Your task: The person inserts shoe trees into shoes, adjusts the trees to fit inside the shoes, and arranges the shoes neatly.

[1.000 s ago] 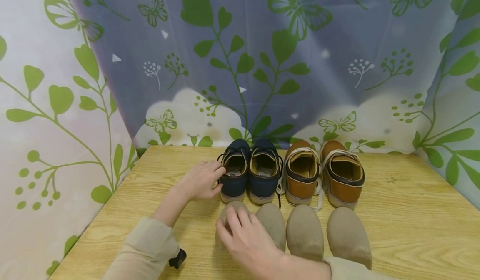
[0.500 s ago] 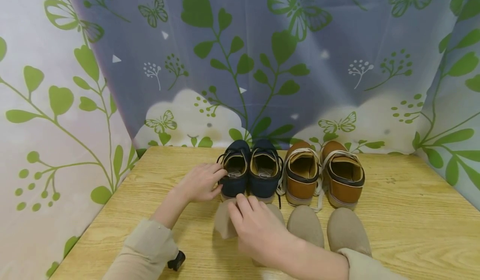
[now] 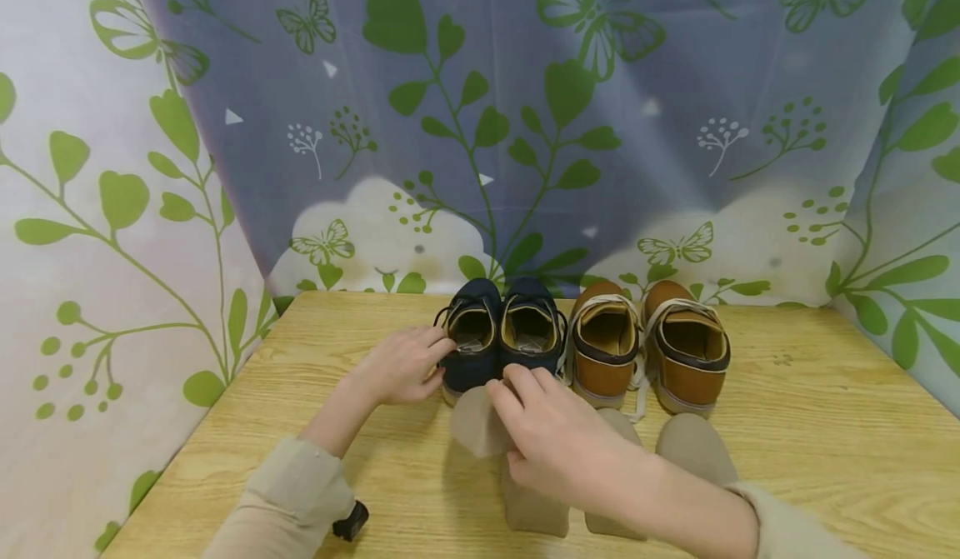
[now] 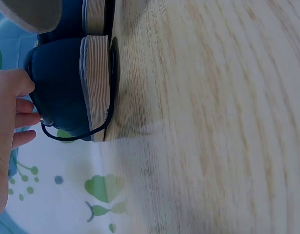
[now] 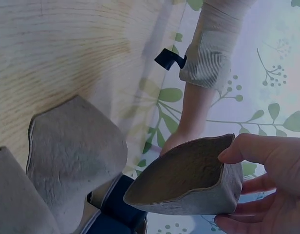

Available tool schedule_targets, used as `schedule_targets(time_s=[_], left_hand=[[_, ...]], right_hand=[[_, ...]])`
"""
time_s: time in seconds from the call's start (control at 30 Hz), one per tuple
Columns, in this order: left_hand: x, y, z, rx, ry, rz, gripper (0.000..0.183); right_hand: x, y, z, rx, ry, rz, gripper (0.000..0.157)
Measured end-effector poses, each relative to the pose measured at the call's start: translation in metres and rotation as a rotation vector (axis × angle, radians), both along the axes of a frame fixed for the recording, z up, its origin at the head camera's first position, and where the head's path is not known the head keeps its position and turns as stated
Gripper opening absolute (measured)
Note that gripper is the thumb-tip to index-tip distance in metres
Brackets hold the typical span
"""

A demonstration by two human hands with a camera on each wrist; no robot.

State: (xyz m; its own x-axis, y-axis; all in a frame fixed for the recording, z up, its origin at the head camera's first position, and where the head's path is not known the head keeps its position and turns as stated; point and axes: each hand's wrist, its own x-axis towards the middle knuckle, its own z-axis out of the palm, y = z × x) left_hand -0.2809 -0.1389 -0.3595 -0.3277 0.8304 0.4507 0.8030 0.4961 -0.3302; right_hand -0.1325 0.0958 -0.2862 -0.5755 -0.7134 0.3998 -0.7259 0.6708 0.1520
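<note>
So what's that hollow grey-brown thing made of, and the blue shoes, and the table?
The hollow grey-brown thing looks like moulded paper pulp: matte, thin-walled, rough inside. The blue shoes, dull and smooth, could be fabric or suede; their ribbed soles look rubbery. The table shows streaky grain, so it's probably wood or a wood-look covering.

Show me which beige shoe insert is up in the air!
The hollow shoe insert pinched in the person's right grip. Only that one is lifted; the other three inserts rest on the wooden table.
</note>
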Motion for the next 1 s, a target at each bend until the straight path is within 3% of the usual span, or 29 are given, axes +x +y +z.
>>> schedule_targets(time_s=[0.17, 0.4, 0.83, 1.0], left_hand=[[0.002, 0.001, 0.002, -0.011, -0.005, 0.004, 0.019], [0.004, 0.001, 0.001, -0.019, -0.026, 0.007, 0.024], [0.005, 0.002, 0.001, -0.001, -0.014, -0.011, 0.024], [0.005, 0.001, 0.0, 0.014, -0.004, -0.021, 0.024]], right_hand=[[-0.001, 0.008, 0.008, -0.023, -0.003, -0.007, 0.055], [-0.003, 0.02, 0.021, -0.097, -0.085, -0.061, 0.054], [-0.026, 0.033, 0.035, -0.133, -0.037, -0.084, 0.057], [-0.037, 0.034, 0.039, -0.132, -0.066, -0.099, 0.058]])
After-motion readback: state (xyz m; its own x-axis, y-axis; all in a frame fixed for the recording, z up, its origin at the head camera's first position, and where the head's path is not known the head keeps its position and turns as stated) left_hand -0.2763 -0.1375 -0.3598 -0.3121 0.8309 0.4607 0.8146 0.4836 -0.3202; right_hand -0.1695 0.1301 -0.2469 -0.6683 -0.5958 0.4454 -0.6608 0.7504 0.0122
